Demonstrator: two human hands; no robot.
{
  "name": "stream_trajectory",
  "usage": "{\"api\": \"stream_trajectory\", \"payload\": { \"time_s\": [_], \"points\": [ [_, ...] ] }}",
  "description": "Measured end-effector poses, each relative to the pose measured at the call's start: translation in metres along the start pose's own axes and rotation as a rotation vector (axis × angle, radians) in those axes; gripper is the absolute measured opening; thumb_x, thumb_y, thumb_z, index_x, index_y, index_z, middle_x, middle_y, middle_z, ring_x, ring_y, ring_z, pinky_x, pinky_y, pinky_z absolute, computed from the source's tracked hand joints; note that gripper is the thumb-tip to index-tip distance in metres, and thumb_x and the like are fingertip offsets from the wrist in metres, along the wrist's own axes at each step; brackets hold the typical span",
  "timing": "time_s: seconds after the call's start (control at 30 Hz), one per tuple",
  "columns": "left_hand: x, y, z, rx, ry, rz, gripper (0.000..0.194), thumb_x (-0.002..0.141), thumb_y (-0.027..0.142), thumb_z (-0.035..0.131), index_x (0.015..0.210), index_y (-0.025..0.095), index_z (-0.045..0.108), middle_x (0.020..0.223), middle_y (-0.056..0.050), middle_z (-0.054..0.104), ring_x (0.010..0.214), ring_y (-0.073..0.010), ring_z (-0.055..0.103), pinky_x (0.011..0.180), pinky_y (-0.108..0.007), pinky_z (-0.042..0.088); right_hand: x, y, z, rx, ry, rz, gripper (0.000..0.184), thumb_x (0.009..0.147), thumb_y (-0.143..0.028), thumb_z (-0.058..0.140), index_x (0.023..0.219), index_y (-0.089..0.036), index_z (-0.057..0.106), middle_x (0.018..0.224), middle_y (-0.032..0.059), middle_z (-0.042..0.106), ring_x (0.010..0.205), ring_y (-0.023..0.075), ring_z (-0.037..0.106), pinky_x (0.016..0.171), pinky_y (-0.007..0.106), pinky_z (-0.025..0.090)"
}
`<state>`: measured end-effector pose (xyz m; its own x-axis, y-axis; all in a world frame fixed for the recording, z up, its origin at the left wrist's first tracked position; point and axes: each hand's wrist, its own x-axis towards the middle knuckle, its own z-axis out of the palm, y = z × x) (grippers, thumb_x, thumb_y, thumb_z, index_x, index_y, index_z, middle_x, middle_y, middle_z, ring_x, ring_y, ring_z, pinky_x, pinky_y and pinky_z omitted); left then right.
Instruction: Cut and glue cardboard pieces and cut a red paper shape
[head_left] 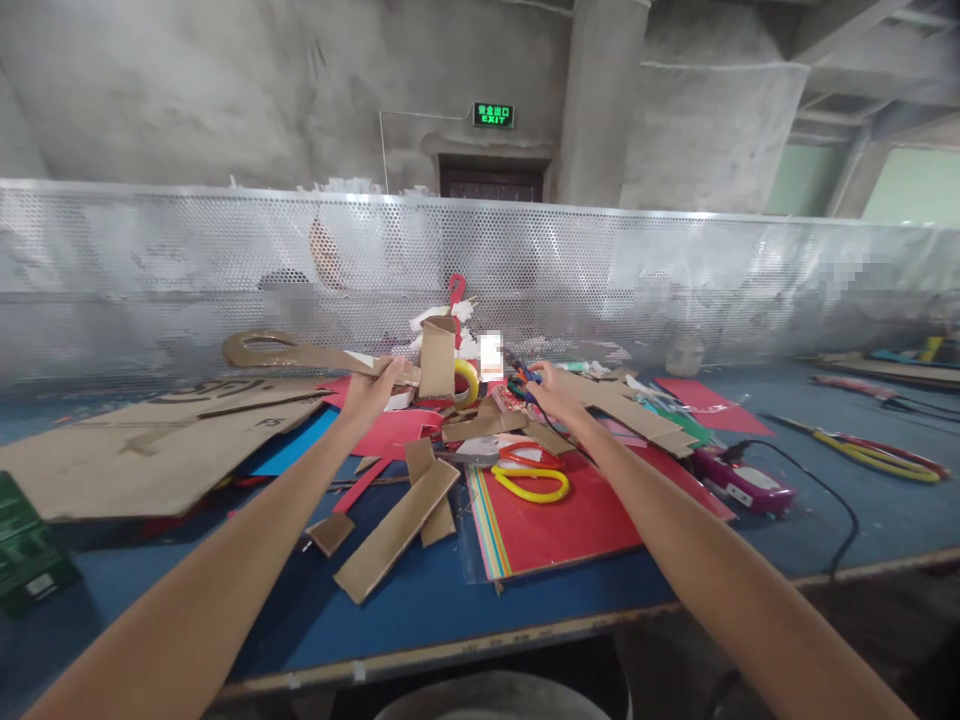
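My left hand [375, 388] is closed around the straight end of a hook-shaped cardboard piece [296, 352], whose curved end points left and looks covered with shiny brown tape. My right hand [553, 392] is closed on a small blue tool [532, 378] that looks like a glue gun, with a thin dark cord trailing from it. Between the hands are an upright cardboard strip [437, 360] and a yellow ring [466, 382], perhaps a tape roll. Scissors with yellow handles [532, 486] lie below on red paper [577, 515], beside a red-handled pair [531, 456].
Cardboard sheets [150, 440] cover the table's left side, near a green box [30, 545]. Cardboard offcuts [397, 530] lie in front. At right are a purple power strip [742, 482] with a black cord and yellow-and-red-handled pliers [877, 455]. A perforated metal screen [225, 260] stands behind.
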<state>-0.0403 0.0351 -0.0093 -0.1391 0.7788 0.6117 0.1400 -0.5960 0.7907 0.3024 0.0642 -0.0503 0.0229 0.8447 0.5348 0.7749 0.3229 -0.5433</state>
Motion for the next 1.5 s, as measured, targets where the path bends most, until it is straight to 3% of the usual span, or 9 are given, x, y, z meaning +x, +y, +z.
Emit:
{"api": "stream_trajectory", "payload": {
  "time_s": [0.1,0.23,0.47,0.63,0.83,1.03,1.17,1.33,1.5],
  "points": [
    [-0.002,0.004,0.001,0.005,0.009,0.001,0.049,0.072,0.063,0.075,0.088,0.016,0.072,0.093,-0.009,0.075,0.092,-0.0275,0.072,0.079,-0.039,0.064,0.0,-0.006,0.0,0.096,0.038,0.003,0.039,0.091,-0.034,0.044,0.128,-0.021,0.045,0.07,-0.0051,0.057,0.059,0.0175,0.056,0.059,0.026,0.044],
    [-0.004,0.006,0.002,0.003,0.013,-0.002,0.047,0.073,0.062,0.076,0.088,0.017,0.072,0.091,-0.01,0.075,0.095,-0.0288,0.072,0.081,-0.039,0.064,-0.003,-0.02,-0.004,0.484,0.108,0.043,0.042,0.082,-0.042,0.06,0.118,-0.023,0.046,0.067,-0.0081,0.053,0.053,0.0142,0.051,0.052,0.024,0.04],
    [-0.005,0.007,0.003,-0.08,-0.047,-0.065,0.046,0.071,0.058,0.078,0.09,0.016,0.073,0.094,-0.008,0.073,0.097,-0.0261,0.071,0.083,-0.041,0.064,-0.013,-0.048,-0.014,1.074,0.016,0.1,0.052,0.069,-0.038,0.081,0.111,-0.022,0.055,0.089,-0.0017,0.064,0.075,0.0143,0.066,0.07,0.029,0.06],
    [-0.006,0.008,0.004,-0.096,-0.082,-0.071,0.046,0.068,0.056,0.082,0.091,0.017,0.072,0.098,-0.008,0.074,0.098,-0.0254,0.071,0.085,-0.041,0.064,-0.021,-0.06,-0.021,1.123,-0.085,-0.011,0.041,0.067,-0.035,0.085,0.099,-0.021,0.064,0.089,-0.0025,0.063,0.071,0.0093,0.062,0.069,0.023,0.058],
    [-0.009,0.012,0.007,-0.047,-0.137,-0.067,0.048,0.066,0.06,0.083,0.089,0.018,0.072,0.089,-0.006,0.073,0.09,-0.0263,0.072,0.084,-0.042,0.064,-0.028,-0.068,-0.026,1.216,-0.168,-0.093,0.044,0.068,-0.038,0.085,0.104,-0.023,0.064,0.086,-0.0037,0.064,0.07,0.0091,0.058,0.069,0.021,0.054],
    [-0.014,0.016,0.009,0.077,-0.171,-0.013,0.048,0.072,0.063,0.076,0.091,0.019,0.073,0.09,-0.007,0.075,0.09,-0.0279,0.072,0.081,-0.04,0.063,-0.033,-0.077,-0.03,1.083,-0.145,-0.138,0.037,0.078,-0.052,0.078,0.086,-0.021,0.061,0.066,-0.0046,0.051,0.056,0.011,0.049,0.051,0.023,0.043],
    [-0.018,0.022,0.011,0.289,-0.191,0.137,0.038,0.08,0.06,0.068,0.084,0.022,0.073,0.087,-0.006,0.075,0.091,-0.0277,0.071,0.089,-0.039,0.059,-0.033,-0.075,-0.031,0.815,-0.011,-0.153,0.046,0.091,-0.065,0.06,0.09,-0.02,0.067,0.059,-0.0044,0.044,0.051,0.0124,0.043,0.049,0.025,0.039],
    [-0.021,0.023,0.016,0.37,-0.239,0.254,0.034,0.086,0.058,0.062,0.086,0.025,0.073,0.089,-0.005,0.076,0.091,-0.0274,0.071,0.095,-0.038,0.056,-0.033,-0.073,-0.04,0.312,0.253,-0.25,0.047,0.096,-0.06,0.05,0.086,-0.019,0.069,0.069,0.0033,0.061,0.072,0.0211,0.061,0.068,0.029,0.047],
    [-0.021,0.022,0.017,0.415,-0.24,0.262,0.034,0.085,0.059,0.063,0.085,0.026,0.074,0.095,-0.006,0.076,0.096,-0.0282,0.071,0.097,-0.039,0.055,-0.033,-0.073,-0.049,0.109,0.297,-0.297,0.049,0.098,-0.058,0.045,0.082,-0.019,0.069,0.068,0.0053,0.064,0.079,0.0247,0.065,0.077,0.031,0.047]
  ]
}}
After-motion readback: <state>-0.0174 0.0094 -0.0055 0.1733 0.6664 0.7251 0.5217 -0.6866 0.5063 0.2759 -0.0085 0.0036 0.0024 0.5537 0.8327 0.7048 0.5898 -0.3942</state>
